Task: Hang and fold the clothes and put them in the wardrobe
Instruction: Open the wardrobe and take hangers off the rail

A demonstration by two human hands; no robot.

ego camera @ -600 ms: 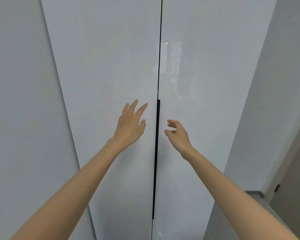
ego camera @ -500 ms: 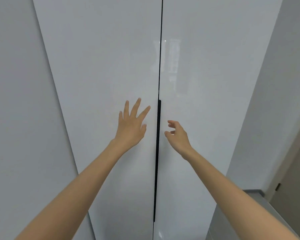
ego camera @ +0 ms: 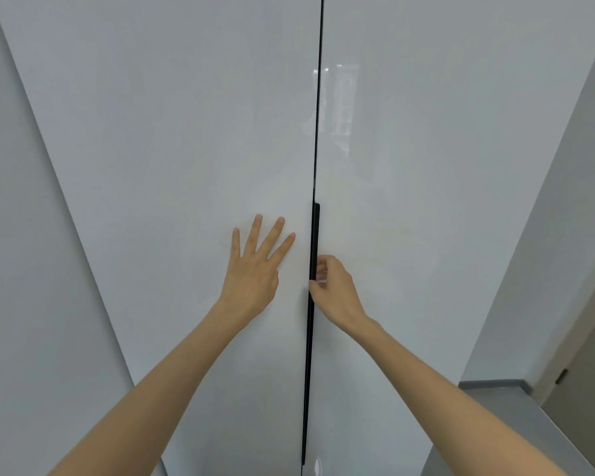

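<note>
Head view: the glossy white two-door wardrobe (ego camera: pixel 461 97) is closed, with no clothes in sight. Its long black strip handle (ego camera: pixel 315 231) runs vertically down the seam between the doors. The right hand (ego camera: pixel 335 292) is on it, fingers curled round its edge, though how deeply they hook is unclear. The left hand (ego camera: pixel 253 273) lies flat, fingers spread, on the left door (ego camera: pixel 186 149), just beside the handle. The pull probably comes straight toward the person.

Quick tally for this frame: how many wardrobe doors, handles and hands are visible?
Doors: 2, left door and right door
Handles: 1, black handle
Hands: 2, left hand flat on the left door, right hand gripping the black handle
Total: 5
</note>
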